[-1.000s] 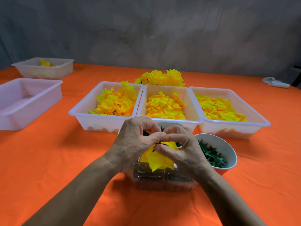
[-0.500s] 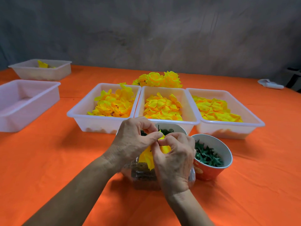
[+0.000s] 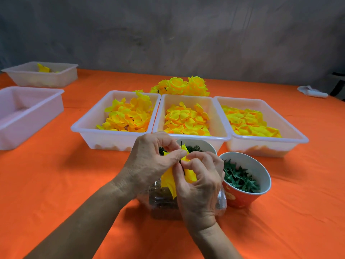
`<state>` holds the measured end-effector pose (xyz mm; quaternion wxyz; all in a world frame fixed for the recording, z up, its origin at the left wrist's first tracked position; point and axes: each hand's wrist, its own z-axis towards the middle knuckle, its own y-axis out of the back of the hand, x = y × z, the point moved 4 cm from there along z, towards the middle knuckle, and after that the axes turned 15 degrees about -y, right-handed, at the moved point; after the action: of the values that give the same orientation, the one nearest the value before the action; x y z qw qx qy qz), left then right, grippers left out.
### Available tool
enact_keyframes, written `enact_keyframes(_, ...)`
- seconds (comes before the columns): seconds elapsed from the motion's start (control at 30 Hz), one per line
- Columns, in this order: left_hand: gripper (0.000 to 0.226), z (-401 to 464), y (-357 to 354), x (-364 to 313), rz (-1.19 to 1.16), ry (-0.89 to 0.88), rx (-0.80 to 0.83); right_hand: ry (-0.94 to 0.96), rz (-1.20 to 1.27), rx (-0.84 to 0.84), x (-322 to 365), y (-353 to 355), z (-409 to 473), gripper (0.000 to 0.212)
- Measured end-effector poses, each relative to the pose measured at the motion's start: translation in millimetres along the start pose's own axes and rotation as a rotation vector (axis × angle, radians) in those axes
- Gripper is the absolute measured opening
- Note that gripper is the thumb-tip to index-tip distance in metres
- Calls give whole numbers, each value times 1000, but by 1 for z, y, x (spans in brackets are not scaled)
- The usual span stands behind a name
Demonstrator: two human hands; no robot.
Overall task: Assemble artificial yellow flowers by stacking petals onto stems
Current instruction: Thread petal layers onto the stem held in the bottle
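Since a moment ago, hardly anything shifts: left hand (image 3: 149, 161) and right hand (image 3: 200, 182) stay pinched together on the crumpled yellow fabric petal (image 3: 169, 181) threaded on a thin dark stem (image 3: 181, 162), above the clear plastic box (image 3: 164, 204).

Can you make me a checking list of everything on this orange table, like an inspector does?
Surface: orange cloth covers the table.
Job's things: three white trays of yellow petals; finished yellow flowers behind them; red cup of green star pieces; clear box under the hands.
Clutter: two more white trays far left; white object far right.
Grippers: left hand and right hand pinch a yellow petal on a thin dark stem.
Cables: nothing seen.
Surroundings: grey wall.
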<state>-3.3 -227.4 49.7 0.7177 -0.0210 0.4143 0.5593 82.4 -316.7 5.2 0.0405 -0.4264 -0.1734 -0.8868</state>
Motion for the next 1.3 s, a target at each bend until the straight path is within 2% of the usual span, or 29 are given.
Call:
enact_keyframes(0.2,22,-1,0,1,-26,0,-3,12,38,0,-2,-3,0,22)
enact_keyframes(0.4,29,-3,1,-3,-24,13,-14,4,44,-3,-2,-1,-2,22)
enact_keyframes(0.7,20,-2,1,-6,6,53,30,-77,7,141,3,10,9,12)
enact_keyframes(0.93,21,0,1,-4,5,51,30,-64,34,179,-1,4,7,15)
enact_keyframes(1.2,26,1,1,-4,24,33,25,35,38,127,1,3,5,14)
enact_keyframes(1.3,17,-2,2,-1,-70,93,24,9,16,184,4,6,10,13)
